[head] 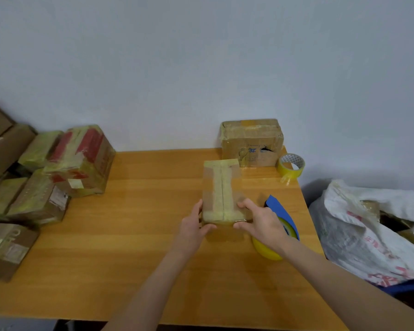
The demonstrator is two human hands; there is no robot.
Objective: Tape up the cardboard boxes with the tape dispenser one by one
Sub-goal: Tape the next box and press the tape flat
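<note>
A small cardboard box (221, 187), with yellowish tape along its top seam and across both ends, lies on the wooden table (134, 235). My left hand (193, 226) grips its near left corner and my right hand (261, 222) grips its near right corner, fingers curled over the top edge. The blue tape dispenser (281, 212) with a yellow tape roll lies on the table just right of the box, partly hidden behind my right hand.
A larger taped box (252, 142) stands against the wall at the back right, with a loose yellow tape roll (290, 164) beside it. Several taped boxes (79, 161) are piled on the left. A white plastic sack (373, 228) sits off the table's right edge.
</note>
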